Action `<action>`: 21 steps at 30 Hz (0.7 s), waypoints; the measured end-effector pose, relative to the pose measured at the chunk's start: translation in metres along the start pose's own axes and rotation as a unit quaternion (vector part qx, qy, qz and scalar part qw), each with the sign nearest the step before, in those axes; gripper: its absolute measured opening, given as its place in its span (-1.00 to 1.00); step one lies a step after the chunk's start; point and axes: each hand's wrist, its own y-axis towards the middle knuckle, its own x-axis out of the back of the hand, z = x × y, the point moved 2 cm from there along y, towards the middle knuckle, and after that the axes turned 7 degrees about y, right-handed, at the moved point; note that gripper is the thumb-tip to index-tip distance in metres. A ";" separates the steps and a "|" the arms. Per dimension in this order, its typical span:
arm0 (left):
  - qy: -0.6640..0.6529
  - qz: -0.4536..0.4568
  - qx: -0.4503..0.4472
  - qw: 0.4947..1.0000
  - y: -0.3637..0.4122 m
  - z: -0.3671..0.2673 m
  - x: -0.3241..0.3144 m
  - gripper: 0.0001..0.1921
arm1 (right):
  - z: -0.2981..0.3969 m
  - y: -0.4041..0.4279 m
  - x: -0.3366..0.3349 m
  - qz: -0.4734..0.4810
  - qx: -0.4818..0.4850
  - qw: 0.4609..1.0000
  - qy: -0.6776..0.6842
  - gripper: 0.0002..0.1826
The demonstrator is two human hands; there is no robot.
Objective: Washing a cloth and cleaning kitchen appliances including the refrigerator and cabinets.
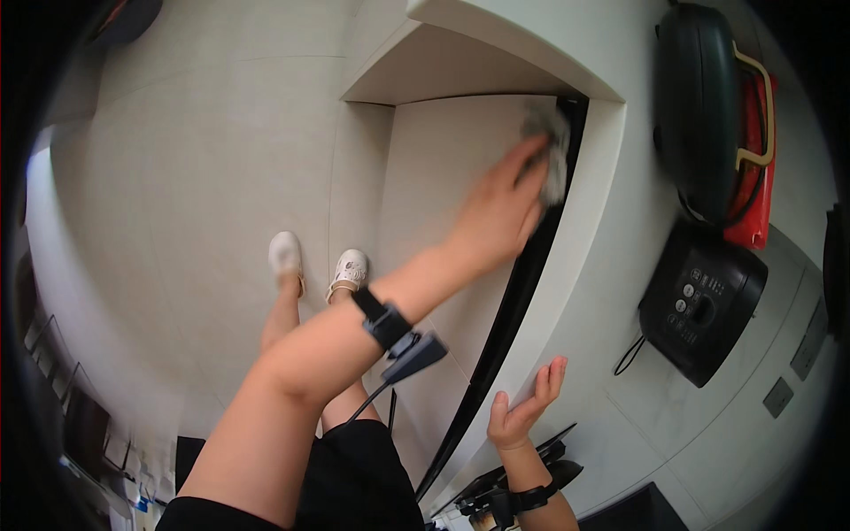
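Note:
My left hand (499,202) reaches up and to the right across a beige cabinet front (445,159). Bunched under its fingers is a grey cloth (556,169), blurred by motion. The cloth lies against the upper end of a long black recessed strip (511,318) between the cabinet front and the white countertop edge (578,252). Lower down, my right hand (524,408) is at that countertop edge, empty, its thumb apart from the fingers. Whether it touches the counter I cannot tell. Both wrists wear black straps; a cable runs from the left one's device.
On the countertop stand a dark appliance with a gold handle (757,106), a red item (757,206) behind it, and a black appliance with buttons (704,302). A white panel (491,40) juts out at the corner. My feet in white clogs (348,269) stand on the tiled floor (219,166).

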 end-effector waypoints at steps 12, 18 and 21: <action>-0.047 0.180 0.162 0.969 -0.176 -0.059 -0.018 -0.30 | -0.002 -0.006 0.002 0.012 -0.015 1.000 0.014 -0.26; -0.075 0.003 0.136 0.988 0.007 -0.011 -0.029 -0.39 | -0.002 -0.004 0.005 0.040 -0.019 0.999 0.029 -0.24; -0.082 -0.033 0.110 0.990 0.012 -0.007 -0.027 -0.42 | -0.001 0.000 0.004 0.034 -0.004 0.999 0.030 -0.25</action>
